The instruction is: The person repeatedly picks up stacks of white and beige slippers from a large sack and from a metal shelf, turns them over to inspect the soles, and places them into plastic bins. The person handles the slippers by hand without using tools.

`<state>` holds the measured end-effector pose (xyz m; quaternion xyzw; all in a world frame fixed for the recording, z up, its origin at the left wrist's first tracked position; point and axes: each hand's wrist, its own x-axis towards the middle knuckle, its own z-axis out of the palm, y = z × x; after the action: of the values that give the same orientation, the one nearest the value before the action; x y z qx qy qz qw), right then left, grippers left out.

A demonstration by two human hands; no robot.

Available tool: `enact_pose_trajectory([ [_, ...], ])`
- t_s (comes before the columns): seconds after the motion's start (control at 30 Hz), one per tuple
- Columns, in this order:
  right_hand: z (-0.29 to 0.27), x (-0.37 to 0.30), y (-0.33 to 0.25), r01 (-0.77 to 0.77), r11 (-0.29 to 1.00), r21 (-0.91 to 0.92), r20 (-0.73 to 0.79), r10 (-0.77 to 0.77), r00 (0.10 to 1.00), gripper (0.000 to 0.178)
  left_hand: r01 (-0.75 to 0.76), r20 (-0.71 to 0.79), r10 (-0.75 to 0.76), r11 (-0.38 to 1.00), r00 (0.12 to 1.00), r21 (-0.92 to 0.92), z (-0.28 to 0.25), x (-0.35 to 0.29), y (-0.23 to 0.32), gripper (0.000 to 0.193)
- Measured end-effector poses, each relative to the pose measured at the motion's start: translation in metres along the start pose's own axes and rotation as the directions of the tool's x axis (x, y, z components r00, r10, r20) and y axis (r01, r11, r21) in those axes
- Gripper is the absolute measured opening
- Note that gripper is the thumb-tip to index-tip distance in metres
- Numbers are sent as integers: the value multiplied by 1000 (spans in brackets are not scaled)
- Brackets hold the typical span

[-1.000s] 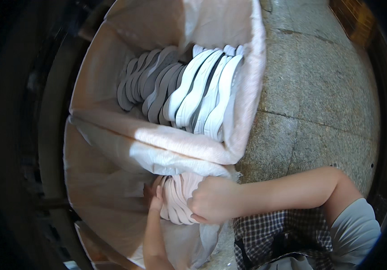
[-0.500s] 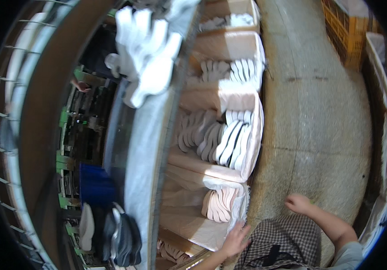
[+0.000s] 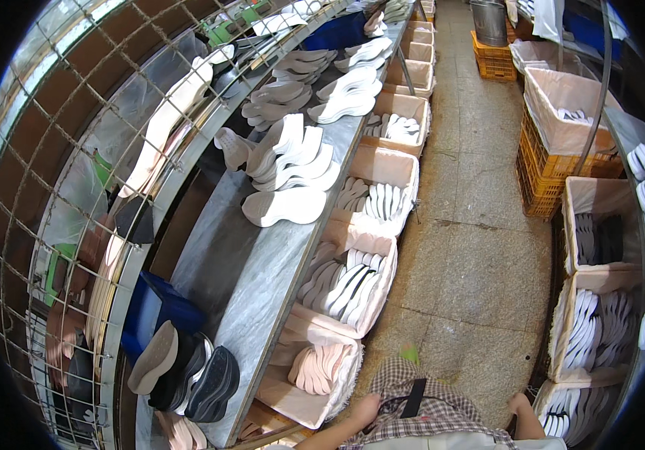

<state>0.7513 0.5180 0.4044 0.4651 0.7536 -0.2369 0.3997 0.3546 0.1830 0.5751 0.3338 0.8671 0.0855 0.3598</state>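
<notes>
Fingers of left hand [image 3: 363, 412] bare, near bin of pale soles [image 3: 321, 369]

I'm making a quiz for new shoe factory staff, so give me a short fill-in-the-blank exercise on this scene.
1. The left hand is nearest a lined bin of ____ shoe soles.
2. The stacked crates across the aisle are ____ in colour.
3. The long grey shelf above the bins carries piles of ____ soles.
4. The dark soles at the shelf's near end are ____ in colour.

Missing words: pink; orange; white; black
</notes>
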Motion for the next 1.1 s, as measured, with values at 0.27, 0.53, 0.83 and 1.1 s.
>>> enact_pose_trajectory([
  [0.27,-214,42,-191,375,731,570,-174,-339,925,31,-204,-601,51,960,798,-191,-227,111,41,56],
  [0.53,-448,32,-412,752,553,358,-464,-593,658,25,-244,-967,255,939,27,241,-581,238,-88,48],
  [0.83,-467,76,-439,636,758,142,-271,-589,762,27,-330,-195,-503,-194,842,-924,-727,381,-212,70],
  [1.1,-404,120,-364,347,930,120,51,-355,933,29,-346,-401,-458,204,793,-916,-744,429,-230,65],
])
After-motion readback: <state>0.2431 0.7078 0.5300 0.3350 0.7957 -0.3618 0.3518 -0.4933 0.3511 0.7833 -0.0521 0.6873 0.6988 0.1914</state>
